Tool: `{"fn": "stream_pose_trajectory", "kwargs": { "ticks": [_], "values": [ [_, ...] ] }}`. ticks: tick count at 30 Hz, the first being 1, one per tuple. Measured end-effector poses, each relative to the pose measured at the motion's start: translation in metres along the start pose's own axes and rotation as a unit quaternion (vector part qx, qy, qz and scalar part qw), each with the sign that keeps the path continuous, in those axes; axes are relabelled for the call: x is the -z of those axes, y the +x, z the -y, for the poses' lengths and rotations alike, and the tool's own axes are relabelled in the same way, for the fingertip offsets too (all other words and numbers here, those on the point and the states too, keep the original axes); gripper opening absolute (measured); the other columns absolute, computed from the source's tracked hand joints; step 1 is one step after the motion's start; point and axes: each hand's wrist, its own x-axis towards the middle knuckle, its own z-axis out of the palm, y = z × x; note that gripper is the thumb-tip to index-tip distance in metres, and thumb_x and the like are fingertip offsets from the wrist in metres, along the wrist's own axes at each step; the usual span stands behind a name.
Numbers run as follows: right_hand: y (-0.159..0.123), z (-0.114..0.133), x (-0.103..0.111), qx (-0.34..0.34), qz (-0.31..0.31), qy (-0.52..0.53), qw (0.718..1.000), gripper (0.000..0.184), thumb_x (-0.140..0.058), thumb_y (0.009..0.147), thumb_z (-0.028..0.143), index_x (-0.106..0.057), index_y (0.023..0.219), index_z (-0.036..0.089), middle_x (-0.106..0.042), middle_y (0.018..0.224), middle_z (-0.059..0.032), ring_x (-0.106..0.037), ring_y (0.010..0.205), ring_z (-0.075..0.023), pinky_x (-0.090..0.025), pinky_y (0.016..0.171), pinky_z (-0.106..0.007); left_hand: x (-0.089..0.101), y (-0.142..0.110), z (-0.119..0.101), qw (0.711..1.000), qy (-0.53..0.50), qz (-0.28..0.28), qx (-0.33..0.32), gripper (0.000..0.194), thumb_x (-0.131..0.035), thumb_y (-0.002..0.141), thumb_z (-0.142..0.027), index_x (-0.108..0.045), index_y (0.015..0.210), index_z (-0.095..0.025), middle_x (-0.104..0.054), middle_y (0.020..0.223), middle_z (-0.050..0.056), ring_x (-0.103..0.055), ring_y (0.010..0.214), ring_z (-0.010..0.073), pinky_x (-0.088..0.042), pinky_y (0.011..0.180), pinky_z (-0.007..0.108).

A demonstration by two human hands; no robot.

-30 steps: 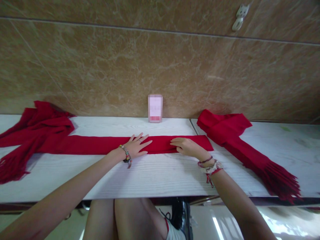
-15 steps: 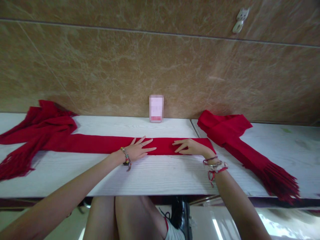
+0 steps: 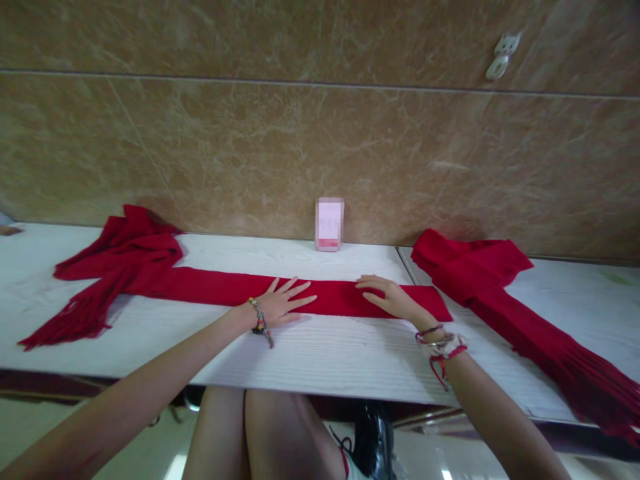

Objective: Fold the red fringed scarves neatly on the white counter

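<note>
While resting flat-fingered on the red strip (image 3: pixel 220 288), shows the left grip (image 3: pixel 281 309) splayed and clasping nothing. Shows the right grip (image 3: pixel 394 300) released too, loosely bent over the same smooth, plain cloth; cannot tell whether touching or hovering. Could ruck the strip into ridges if pushed unevenly, looking thin and soft. Could snag the cloth with the knotted bracelet (image 3: pixel 259 320) if slid across. Might drag the crumpled, fringed bundle (image 3: pixel 145 253) at the left if tugged, since running straight into it. Might also nudge the loosely folded scarf (image 3: pixel 505 287), just beside the right end, its tassels reaching the front edge, off the pale, wood-grained worktop (image 3: pixel 325 360). Behind, rises in brown, pale-veined, stone-like wall (image 3: pixel 250 153).
</note>
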Motion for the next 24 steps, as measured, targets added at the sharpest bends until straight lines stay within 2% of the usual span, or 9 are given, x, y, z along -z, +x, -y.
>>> {"fn": "stream_pose_trajectory", "kwargs": {
  "ticks": [2,4,7,13,18,21,24],
  "values": [
    [0.007,0.006,-0.015,-0.007,-0.015,-0.051,0.999,0.037,-0.038,0.085,0.032,-0.050,0.117,0.019,-0.051,0.122,-0.0102,-0.038,0.119,-0.0218,-0.027,0.099,-0.047,-0.005,-0.009,0.009,0.999,0.003,-0.007,0.040,0.050,-0.031,0.087,-0.043,-0.017,0.134,-0.035,-0.011,0.144,0.005,-0.005,0.129,0.0333,-0.013,0.092,0.065],
    [0.012,0.012,-0.028,0.000,0.025,-0.100,0.995,0.043,-0.037,0.085,0.036,-0.042,0.125,0.020,-0.042,0.130,-0.0098,-0.031,0.123,-0.0243,-0.023,0.099,-0.052,-0.010,-0.020,0.020,0.997,0.001,-0.009,0.081,0.050,-0.030,0.087,-0.043,-0.016,0.134,-0.034,-0.011,0.144,0.005,-0.006,0.128,0.0336,-0.015,0.092,0.064],
    [0.013,0.015,-0.037,0.013,0.091,-0.158,0.983,0.046,-0.032,0.087,0.040,-0.036,0.129,0.023,-0.033,0.136,-0.0081,-0.028,0.125,-0.0262,-0.022,0.098,-0.054,-0.018,-0.039,0.035,0.991,-0.007,-0.012,0.136,0.049,-0.029,0.087,-0.043,-0.016,0.134,-0.035,-0.012,0.144,0.004,-0.006,0.128,0.0342,-0.017,0.092,0.063],
    [-0.006,-0.006,-0.022,0.000,0.132,-0.177,0.975,0.048,-0.024,0.087,0.045,-0.032,0.131,0.027,-0.029,0.138,-0.0060,-0.024,0.126,-0.0238,-0.022,0.099,-0.051,-0.031,-0.080,0.068,0.974,-0.017,0.005,0.226,0.050,-0.031,0.086,-0.043,-0.016,0.133,-0.037,-0.011,0.144,0.001,-0.006,0.128,0.0353,-0.018,0.092,0.062],
    [-0.010,-0.020,-0.005,-0.043,0.160,-0.151,0.974,0.050,-0.030,0.083,0.050,-0.040,0.126,0.026,-0.035,0.135,-0.0074,-0.027,0.125,-0.0252,-0.021,0.099,-0.053,-0.036,-0.108,0.093,0.960,0.006,-0.005,0.279,0.050,-0.032,0.085,-0.044,-0.019,0.133,-0.035,-0.014,0.143,0.000,-0.010,0.127,0.0360,-0.016,0.096,0.056],
    [0.009,-0.007,-0.004,-0.055,0.136,-0.138,0.980,0.050,-0.034,0.081,0.051,-0.051,0.117,0.021,-0.042,0.130,-0.0113,-0.031,0.123,-0.0269,-0.021,0.100,-0.053,-0.035,-0.121,0.104,0.946,0.030,-0.007,0.322,0.050,-0.033,0.085,-0.045,-0.022,0.133,-0.036,-0.018,0.142,0.000,-0.011,0.127,0.0365,-0.014,0.096,0.057],
    [0.043,0.029,-0.019,-0.019,0.085,-0.116,0.989,0.048,-0.033,0.083,0.045,-0.049,0.119,0.017,-0.044,0.128,-0.0123,-0.032,0.123,-0.0246,-0.021,0.102,-0.049,-0.037,-0.135,0.117,0.925,0.046,-0.017,0.377,0.050,-0.032,0.085,-0.045,-0.023,0.133,-0.035,-0.020,0.142,0.001,-0.010,0.127,0.0362,-0.014,0.095,0.059]
  ]
}}
